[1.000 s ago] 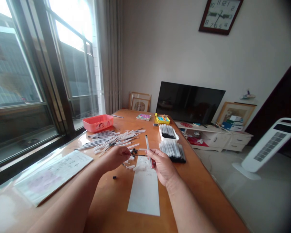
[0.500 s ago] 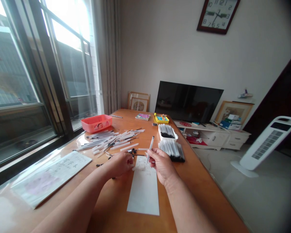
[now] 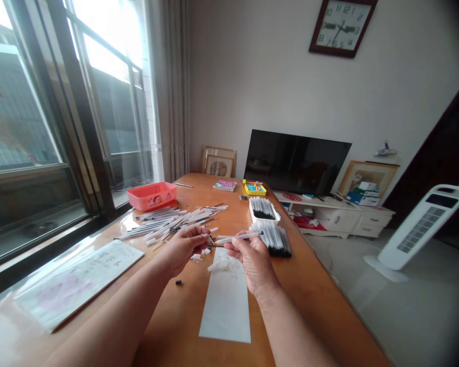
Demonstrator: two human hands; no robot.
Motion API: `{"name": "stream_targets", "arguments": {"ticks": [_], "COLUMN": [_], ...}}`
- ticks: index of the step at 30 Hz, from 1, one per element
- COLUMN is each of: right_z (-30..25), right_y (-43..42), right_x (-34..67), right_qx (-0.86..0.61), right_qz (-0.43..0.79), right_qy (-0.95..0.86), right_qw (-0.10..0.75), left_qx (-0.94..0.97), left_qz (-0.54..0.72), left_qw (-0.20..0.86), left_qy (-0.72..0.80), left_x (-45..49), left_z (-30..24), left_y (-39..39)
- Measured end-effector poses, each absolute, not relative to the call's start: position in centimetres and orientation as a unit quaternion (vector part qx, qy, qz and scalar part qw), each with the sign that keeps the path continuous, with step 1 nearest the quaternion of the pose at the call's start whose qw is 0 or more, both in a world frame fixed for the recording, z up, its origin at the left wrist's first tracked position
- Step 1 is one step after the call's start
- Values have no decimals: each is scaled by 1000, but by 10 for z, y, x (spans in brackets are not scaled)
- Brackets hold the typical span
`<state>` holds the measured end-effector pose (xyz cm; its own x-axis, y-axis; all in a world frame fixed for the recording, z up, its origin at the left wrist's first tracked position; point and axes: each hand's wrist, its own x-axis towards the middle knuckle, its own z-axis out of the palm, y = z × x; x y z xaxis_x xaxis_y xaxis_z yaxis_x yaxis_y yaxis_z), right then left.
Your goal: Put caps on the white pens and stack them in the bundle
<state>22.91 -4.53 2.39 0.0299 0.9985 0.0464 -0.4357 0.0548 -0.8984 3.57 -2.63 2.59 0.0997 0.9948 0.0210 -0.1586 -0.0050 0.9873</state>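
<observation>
My right hand (image 3: 249, 257) is closed on a clear pen barrel (image 3: 239, 237) that lies nearly level, its far end pointing right toward a stack of finished pens (image 3: 275, 239). My left hand (image 3: 187, 243) is raised just left of the barrel's near end, fingers pinched on something small I cannot make out. Below both hands lie loose caps and small pen parts (image 3: 202, 252) and a white paper strip (image 3: 226, 295) on the wooden table (image 3: 309, 290).
A heap of clear pen barrels (image 3: 176, 221) lies left of centre, with a pink tray (image 3: 152, 195) behind it. A white box of pens (image 3: 263, 209), a yellow box (image 3: 254, 189), a booklet (image 3: 225, 185) and an open notebook (image 3: 76, 278) are also there. A tower fan (image 3: 421, 229) stands right.
My right hand has tipped the pen from upright to nearly level. My left hand has lifted off the table toward the pen's near end.
</observation>
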Motion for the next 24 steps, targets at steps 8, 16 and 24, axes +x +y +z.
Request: {"name": "stream_targets", "arguments": {"ticks": [8,16,24], "right_z": [20,19,19], "right_y": [-44,-44,-40], "right_x": [228,229,232], "right_qx": [-367,-367,-370], "right_qz": [550,549,555], "right_qy": [-397,-393,-376], "right_qw": [636,640,643], "left_qx": [448,464,524], "left_qz": [514,479,453], "left_qw": [605,644,604], "left_qy": [411,374,395], "left_x": [36,44,44], "left_z": [24,27,27], "left_y": [-26,-32,-34]}}
